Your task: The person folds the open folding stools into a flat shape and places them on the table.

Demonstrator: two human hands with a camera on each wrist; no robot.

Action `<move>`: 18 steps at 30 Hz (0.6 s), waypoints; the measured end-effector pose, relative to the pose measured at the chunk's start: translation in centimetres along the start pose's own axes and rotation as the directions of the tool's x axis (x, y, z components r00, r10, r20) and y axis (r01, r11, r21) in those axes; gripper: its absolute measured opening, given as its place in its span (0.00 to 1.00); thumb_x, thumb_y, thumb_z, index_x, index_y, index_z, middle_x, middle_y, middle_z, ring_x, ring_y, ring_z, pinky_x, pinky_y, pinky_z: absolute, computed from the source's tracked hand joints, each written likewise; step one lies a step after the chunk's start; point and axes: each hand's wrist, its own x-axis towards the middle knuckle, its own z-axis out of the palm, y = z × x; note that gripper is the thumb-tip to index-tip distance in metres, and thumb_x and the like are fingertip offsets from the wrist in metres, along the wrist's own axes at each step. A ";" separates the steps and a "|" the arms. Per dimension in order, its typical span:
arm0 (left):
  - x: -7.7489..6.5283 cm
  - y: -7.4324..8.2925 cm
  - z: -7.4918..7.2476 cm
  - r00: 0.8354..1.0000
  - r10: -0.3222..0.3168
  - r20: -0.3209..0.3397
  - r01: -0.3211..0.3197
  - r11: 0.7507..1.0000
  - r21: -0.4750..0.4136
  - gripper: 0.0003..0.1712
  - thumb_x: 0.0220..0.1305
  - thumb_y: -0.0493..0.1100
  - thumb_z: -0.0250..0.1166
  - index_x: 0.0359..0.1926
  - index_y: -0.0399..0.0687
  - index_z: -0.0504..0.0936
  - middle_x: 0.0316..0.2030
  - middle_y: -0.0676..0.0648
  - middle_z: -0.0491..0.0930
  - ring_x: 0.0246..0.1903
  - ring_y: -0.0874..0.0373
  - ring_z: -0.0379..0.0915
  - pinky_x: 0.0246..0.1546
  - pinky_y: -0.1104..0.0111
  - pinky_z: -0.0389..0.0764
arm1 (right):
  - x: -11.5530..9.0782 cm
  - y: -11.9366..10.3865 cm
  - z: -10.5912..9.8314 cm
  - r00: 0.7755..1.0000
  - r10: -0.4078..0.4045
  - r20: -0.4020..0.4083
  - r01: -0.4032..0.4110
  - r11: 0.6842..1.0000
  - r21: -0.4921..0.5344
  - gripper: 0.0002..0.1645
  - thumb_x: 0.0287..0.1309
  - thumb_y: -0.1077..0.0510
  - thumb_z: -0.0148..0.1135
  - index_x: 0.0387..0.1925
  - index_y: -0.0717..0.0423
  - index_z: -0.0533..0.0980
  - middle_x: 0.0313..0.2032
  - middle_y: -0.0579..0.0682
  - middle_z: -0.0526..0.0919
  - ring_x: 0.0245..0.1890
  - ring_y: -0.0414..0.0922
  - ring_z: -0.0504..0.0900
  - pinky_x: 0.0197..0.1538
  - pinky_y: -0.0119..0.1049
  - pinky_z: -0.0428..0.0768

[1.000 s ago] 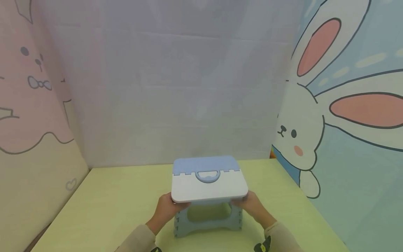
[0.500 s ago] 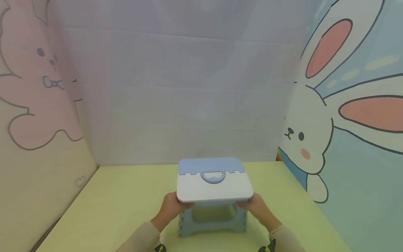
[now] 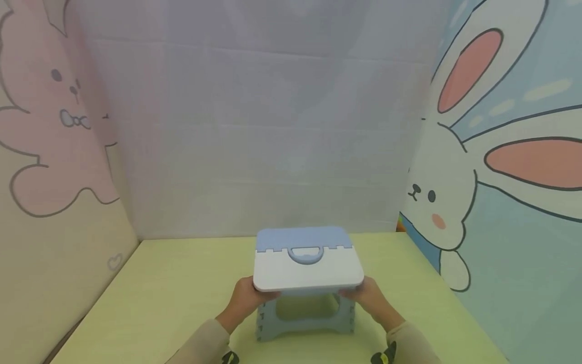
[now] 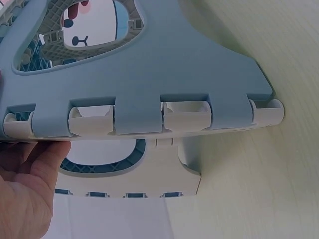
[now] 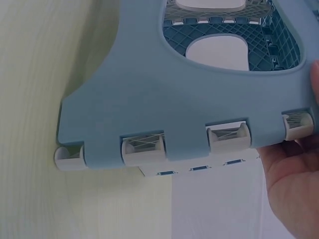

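A folding step stool stands upright and unfolded on the table, its top part blue, part white, with a blue carry handle in the middle. Its front leg panel is blue and has a large oval opening. My left hand grips the stool's left side just under the top. On the opposite side my right hand holds it at the same height. In the left wrist view, a blue leg panel with white hinge knuckles hides part of the left hand's fingers. Some right fingertips are likewise hidden behind the stool in the right wrist view.
The pale yellow-green table spreads around the stool. A plain whitish back cloth closes off the far side. Rabbit-printed panels stand at left and right, the right panel light blue.
The head view has turned slightly left, so everything sits a little further right in it. Both hands keep the same hold, and the stool shows no clear movement on the table.
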 end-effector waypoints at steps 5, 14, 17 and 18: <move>0.0 0.0 -0.1 1.000 -0.022 0.008 0.022 1.000 -0.015 0.18 0.43 0.35 0.77 0.36 0.30 0.82 0.30 0.40 0.84 0.28 0.56 0.79 0.28 0.67 0.80 | -0.1 0.0 0.0 1.000 -0.002 0.015 0.002 1.000 0.004 0.34 0.53 0.62 0.68 0.58 0.75 0.68 0.54 0.68 0.76 0.53 0.62 0.75 0.55 0.55 0.74; 0.3 -0.4 -0.1 1.000 -0.024 0.015 0.025 0.999 -0.040 0.19 0.43 0.34 0.76 0.37 0.29 0.82 0.32 0.38 0.85 0.30 0.55 0.80 0.31 0.67 0.81 | 0.1 0.0 0.0 1.000 0.010 0.009 -0.010 1.000 0.021 0.34 0.52 0.62 0.68 0.58 0.74 0.68 0.54 0.68 0.76 0.53 0.62 0.76 0.55 0.54 0.74; 0.2 -0.3 -0.1 1.000 -0.024 0.014 0.025 0.999 -0.046 0.19 0.43 0.33 0.76 0.37 0.29 0.82 0.32 0.38 0.84 0.31 0.54 0.81 0.31 0.66 0.81 | 0.2 0.1 0.0 1.000 0.007 0.012 -0.007 1.000 0.019 0.34 0.52 0.62 0.68 0.58 0.75 0.68 0.53 0.69 0.76 0.53 0.63 0.76 0.55 0.55 0.74; 0.2 -0.3 -0.1 1.000 -0.027 0.013 0.028 0.998 -0.050 0.19 0.43 0.33 0.76 0.37 0.28 0.82 0.32 0.38 0.84 0.31 0.53 0.81 0.31 0.66 0.81 | 0.2 0.1 -0.1 1.000 0.008 0.013 -0.008 1.000 0.020 0.34 0.52 0.62 0.68 0.58 0.75 0.68 0.53 0.69 0.76 0.53 0.63 0.76 0.55 0.55 0.74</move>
